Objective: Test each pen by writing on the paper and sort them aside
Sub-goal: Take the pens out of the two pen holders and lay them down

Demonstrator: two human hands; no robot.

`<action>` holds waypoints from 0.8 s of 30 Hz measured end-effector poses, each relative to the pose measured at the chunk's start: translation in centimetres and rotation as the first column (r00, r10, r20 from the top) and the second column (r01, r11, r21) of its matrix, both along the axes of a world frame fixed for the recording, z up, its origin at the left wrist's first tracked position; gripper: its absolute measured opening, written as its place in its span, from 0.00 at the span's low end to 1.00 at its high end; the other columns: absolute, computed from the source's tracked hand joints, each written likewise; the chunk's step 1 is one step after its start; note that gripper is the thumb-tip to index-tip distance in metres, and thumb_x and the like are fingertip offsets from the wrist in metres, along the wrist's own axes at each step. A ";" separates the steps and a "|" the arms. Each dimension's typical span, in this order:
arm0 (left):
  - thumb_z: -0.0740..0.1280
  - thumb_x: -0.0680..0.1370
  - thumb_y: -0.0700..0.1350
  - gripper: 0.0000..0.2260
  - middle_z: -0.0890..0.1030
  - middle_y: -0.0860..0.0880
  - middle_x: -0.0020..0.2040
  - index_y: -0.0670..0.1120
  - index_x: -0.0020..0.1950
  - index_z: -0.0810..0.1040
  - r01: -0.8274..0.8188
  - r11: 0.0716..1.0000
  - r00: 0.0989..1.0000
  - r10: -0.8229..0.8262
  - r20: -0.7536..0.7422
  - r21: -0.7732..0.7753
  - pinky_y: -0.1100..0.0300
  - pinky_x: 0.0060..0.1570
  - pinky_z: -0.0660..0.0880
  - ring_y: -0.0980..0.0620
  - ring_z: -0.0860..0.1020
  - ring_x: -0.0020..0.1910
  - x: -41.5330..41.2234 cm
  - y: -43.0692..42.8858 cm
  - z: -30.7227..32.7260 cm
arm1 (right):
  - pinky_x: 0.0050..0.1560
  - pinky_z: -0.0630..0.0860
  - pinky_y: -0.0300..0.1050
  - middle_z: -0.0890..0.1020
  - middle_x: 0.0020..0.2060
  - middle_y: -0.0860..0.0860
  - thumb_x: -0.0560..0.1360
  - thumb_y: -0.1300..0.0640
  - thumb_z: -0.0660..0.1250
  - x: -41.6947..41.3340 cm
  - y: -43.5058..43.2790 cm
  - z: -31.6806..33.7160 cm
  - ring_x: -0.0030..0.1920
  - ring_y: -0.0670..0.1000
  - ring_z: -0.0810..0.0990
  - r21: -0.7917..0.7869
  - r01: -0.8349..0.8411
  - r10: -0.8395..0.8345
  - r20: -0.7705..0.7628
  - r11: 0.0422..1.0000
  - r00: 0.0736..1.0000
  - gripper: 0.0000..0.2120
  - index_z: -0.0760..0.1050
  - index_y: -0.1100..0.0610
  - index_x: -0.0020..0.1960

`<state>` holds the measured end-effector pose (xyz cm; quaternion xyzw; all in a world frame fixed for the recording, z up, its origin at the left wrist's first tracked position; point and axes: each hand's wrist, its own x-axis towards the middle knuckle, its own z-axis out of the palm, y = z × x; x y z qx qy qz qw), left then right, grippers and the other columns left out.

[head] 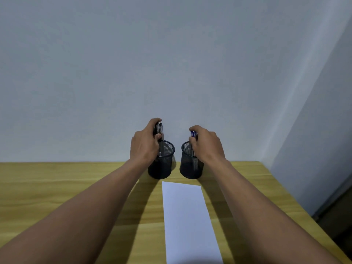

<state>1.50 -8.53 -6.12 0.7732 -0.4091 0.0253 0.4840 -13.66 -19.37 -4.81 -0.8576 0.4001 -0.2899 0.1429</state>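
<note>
Two black mesh pen cups stand side by side at the back of the wooden table: the left cup point(162, 164) and the right cup point(190, 166). My left hand point(144, 143) grips a bunch of dark pens point(158, 128) that stick up out of the left cup. My right hand point(205, 143) grips blue-capped pens point(193, 134) rising from the right cup. A blank white sheet of paper point(187, 221) lies in front of the cups, reaching to the near edge of the view. How many pens each hand holds is hidden by the fingers.
The wooden table point(57, 187) stands against a plain grey wall point(171, 63). Its right edge runs diagonally at the right, with a dark floor gap point(335, 212) beyond it. Both forearms stretch across the table either side of the paper.
</note>
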 end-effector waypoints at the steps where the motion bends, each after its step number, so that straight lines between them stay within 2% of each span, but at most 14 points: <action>1: 0.61 0.79 0.39 0.21 0.80 0.53 0.38 0.62 0.67 0.69 0.010 1.000 1.000 -0.010 0.021 0.011 0.57 0.41 0.68 0.45 0.77 0.41 0.1 0.0 0.0 | 0.52 0.77 0.51 0.85 0.54 0.57 0.81 0.56 0.61 -0.1 0.0 0.1 0.55 0.62 0.81 -0.004 0.001 -0.001 0.002 1.000 1.000 0.17 0.75 0.50 0.69; 4: 0.62 0.80 0.42 0.20 0.81 0.47 0.41 0.62 0.67 0.69 0.015 1.000 0.999 -0.015 0.044 0.000 0.55 0.42 0.71 0.42 0.77 0.41 0.2 -0.3 0.3 | 0.52 0.76 0.51 0.85 0.54 0.57 0.81 0.56 0.61 -0.3 0.0 0.5 0.55 0.62 0.81 -0.016 0.002 -0.002 0.013 1.000 1.000 0.18 0.75 0.50 0.69; 7: 0.64 0.79 0.42 0.18 0.80 0.47 0.41 0.61 0.65 0.71 0.000 0.997 1.000 0.001 0.008 -0.072 0.54 0.43 0.73 0.41 0.77 0.42 0.1 -0.3 1.1 | 0.51 0.77 0.51 0.86 0.51 0.56 0.81 0.56 0.60 -0.6 0.1 1.3 0.54 0.61 0.81 -0.037 0.016 -0.013 0.058 0.999 0.998 0.18 0.75 0.51 0.70; 11: 0.65 0.78 0.42 0.17 0.79 0.50 0.44 0.58 0.63 0.73 -0.078 0.981 0.994 0.061 -0.095 -0.178 0.58 0.45 0.67 0.47 0.75 0.44 0.2 0.1 2.9 | 0.54 0.79 0.55 0.87 0.48 0.55 0.81 0.57 0.60 -1.0 0.6 2.9 0.52 0.60 0.82 -0.070 0.030 -0.016 0.191 0.997 0.981 0.19 0.74 0.51 0.71; 15: 0.67 0.77 0.42 0.15 0.80 0.51 0.45 0.58 0.60 0.74 -0.170 0.941 0.961 0.092 -0.261 -0.294 0.61 0.42 0.68 0.49 0.77 0.44 0.2 1.1 4.8 | 0.54 0.78 0.52 0.87 0.47 0.53 0.81 0.57 0.62 -1.8 2.0 5.1 0.52 0.58 0.83 -0.092 0.072 -0.037 0.333 0.993 0.942 0.17 0.76 0.52 0.69; 19: 0.68 0.77 0.42 0.14 0.79 0.56 0.44 0.58 0.59 0.75 -0.277 0.878 0.909 0.108 -0.403 -0.390 0.53 0.53 0.76 0.47 0.79 0.49 0.0 3.0 6.3 | 0.55 0.79 0.50 0.86 0.50 0.52 0.81 0.56 0.65 -2.3 5.0 6.9 0.52 0.55 0.83 0.005 0.067 -0.061 0.480 0.998 0.875 0.16 0.78 0.51 0.67; 22: 0.68 0.77 0.41 0.14 0.77 0.57 0.44 0.57 0.59 0.75 -0.348 0.840 0.860 0.110 -0.498 -0.416 0.53 0.53 0.78 0.47 0.80 0.48 -0.5 4.9 7.0 | 0.54 0.81 0.56 0.85 0.48 0.50 0.80 0.56 0.66 -2.2 7.8 7.0 0.51 0.56 0.84 0.117 0.047 -0.105 0.567 0.992 0.817 0.14 0.79 0.50 0.65; 24: 0.69 0.76 0.41 0.14 0.76 0.59 0.42 0.57 0.58 0.76 -0.388 0.812 0.824 0.095 -0.558 -0.435 0.50 0.54 0.79 0.46 0.81 0.48 -0.8 6.6 7.3 | 0.53 0.82 0.57 0.85 0.46 0.51 0.79 0.55 0.67 -2.3 10.2 6.8 0.48 0.56 0.84 0.204 0.019 -0.142 0.610 0.979 0.780 0.13 0.79 0.50 0.63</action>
